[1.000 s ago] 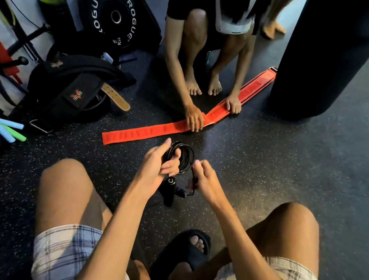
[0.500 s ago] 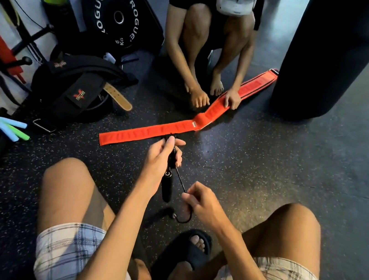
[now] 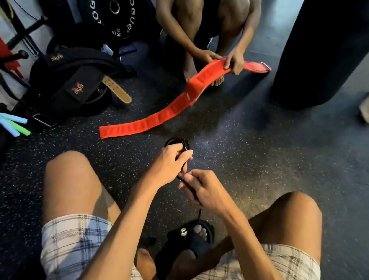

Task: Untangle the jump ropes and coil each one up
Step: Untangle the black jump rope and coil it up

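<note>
A black jump rope [image 3: 177,142] is gathered into small loops above the speckled floor between my knees. My left hand [image 3: 168,164] is closed around the coil, whose top loops stick out above my fingers. My right hand [image 3: 204,189] sits just below and to the right, gripping a black handle of the same rope; a strand hangs from it down to a handle end with a metal bolt [image 3: 183,232] over my sandal. More jump ropes with pale blue and green handles [image 3: 11,124] lie at the left edge.
A crouching person holds up one end of a long red belt [image 3: 158,116] that trails across the floor ahead. A black heavy bag [image 3: 331,49] stands at the right. Black lifting belts [image 3: 72,84], a Rogue plate [image 3: 112,6] and a rack crowd the left.
My right hand rose from low near my sandal up to my left hand, and the rope coil shows again above my left fingers. The other person lifted the red belt's far end.
</note>
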Demonstrator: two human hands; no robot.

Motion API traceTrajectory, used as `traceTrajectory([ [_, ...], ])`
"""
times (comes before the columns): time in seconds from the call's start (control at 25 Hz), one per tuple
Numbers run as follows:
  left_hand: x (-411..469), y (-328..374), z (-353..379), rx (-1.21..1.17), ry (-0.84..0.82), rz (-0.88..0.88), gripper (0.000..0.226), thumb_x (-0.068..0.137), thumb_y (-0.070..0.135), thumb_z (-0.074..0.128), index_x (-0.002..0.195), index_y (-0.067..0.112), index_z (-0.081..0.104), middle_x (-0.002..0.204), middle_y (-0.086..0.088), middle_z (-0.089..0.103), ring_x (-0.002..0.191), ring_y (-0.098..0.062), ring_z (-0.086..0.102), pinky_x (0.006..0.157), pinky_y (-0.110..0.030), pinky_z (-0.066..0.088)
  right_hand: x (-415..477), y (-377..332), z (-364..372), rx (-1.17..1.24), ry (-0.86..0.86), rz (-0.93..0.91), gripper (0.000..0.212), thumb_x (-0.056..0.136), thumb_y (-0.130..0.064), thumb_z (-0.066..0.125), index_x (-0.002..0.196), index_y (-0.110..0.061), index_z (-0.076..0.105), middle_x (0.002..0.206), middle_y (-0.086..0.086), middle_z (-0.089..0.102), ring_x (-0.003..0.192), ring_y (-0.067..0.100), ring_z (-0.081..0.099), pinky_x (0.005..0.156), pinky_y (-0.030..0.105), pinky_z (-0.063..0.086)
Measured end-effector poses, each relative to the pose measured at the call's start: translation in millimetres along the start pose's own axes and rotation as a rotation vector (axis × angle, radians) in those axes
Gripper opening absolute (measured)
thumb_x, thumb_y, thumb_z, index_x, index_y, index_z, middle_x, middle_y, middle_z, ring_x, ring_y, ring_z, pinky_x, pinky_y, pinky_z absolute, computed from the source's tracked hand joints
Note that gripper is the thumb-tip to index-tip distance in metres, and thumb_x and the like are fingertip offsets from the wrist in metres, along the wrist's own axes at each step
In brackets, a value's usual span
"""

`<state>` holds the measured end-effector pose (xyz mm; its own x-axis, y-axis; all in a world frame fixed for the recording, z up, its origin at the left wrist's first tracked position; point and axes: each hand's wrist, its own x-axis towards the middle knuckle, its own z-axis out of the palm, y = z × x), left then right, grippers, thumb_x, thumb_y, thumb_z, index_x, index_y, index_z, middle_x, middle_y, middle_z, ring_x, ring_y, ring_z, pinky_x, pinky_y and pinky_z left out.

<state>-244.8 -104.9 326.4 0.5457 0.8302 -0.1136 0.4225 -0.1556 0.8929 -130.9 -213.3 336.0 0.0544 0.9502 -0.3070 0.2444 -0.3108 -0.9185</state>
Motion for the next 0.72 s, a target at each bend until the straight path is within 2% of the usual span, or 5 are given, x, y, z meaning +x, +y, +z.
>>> traceTrajectory([
  [0.16, -1, -11, -4, 0.243, -0.212, -0.097, 0.030, 0.099, 0.025, 0.052, 0.079, 0.003, 0.060, 0.069, -0.010, 0.068, 0.061, -0.016, 0.059, 0.064, -0.035, 0.045, 8, -18, -7, -0.025, 0.064, -0.016, 0.035, 0.107, -0.024, 0.036, 0.082, -0.007, 0.053, 0.049, 0.006, 0.058, 0.039, 0.020, 0.043, 0.036, 0.023, 0.033],
  [0.28, -8, -16, -7, 0.061, -0.464, -0.176, 0.040, 0.102, 0.032, 0.047, 0.087, 0.000, 0.065, 0.058, -0.006, 0.065, 0.052, -0.018, 0.062, 0.058, -0.029, 0.049, 19, -25, -14, -0.054, 0.138, -0.006, 0.037, 0.107, -0.031, 0.033, 0.089, -0.002, 0.049, 0.049, 0.013, 0.058, 0.036, 0.022, 0.043, 0.036, 0.023, 0.032],
  [0.36, -12, -14, -8, -0.172, -0.557, -0.245, 0.045, 0.104, 0.031, 0.042, 0.088, -0.005, 0.063, 0.052, -0.005, 0.054, 0.042, -0.017, 0.047, 0.048, -0.026, 0.040, 27, -21, -20, -0.126, 0.216, -0.043, 0.041, 0.106, -0.035, 0.035, 0.089, -0.002, 0.051, 0.049, 0.010, 0.056, 0.034, 0.013, 0.045, 0.041, 0.024, 0.033],
  [0.48, -13, -3, -8, -0.361, -0.607, -0.305, 0.043, 0.105, 0.029, 0.038, 0.078, 0.003, 0.058, 0.044, 0.000, 0.037, 0.037, -0.011, 0.025, 0.045, -0.027, 0.024, 39, -5, -24, -0.196, 0.350, -0.081, 0.041, 0.104, -0.040, 0.038, 0.080, -0.010, 0.053, 0.055, -0.006, 0.051, 0.046, 0.003, 0.049, 0.054, 0.028, 0.034],
  [0.72, -10, 7, -17, -0.707, -0.467, -0.223, 0.037, 0.102, 0.030, 0.044, 0.073, 0.008, 0.054, 0.044, 0.007, 0.025, 0.039, -0.009, 0.019, 0.047, -0.031, 0.013, 40, 32, -26, -0.014, 0.472, -0.085, 0.048, 0.102, -0.049, 0.035, 0.076, -0.009, 0.043, 0.066, -0.002, 0.045, 0.062, 0.013, 0.042, 0.065, 0.042, 0.038],
])
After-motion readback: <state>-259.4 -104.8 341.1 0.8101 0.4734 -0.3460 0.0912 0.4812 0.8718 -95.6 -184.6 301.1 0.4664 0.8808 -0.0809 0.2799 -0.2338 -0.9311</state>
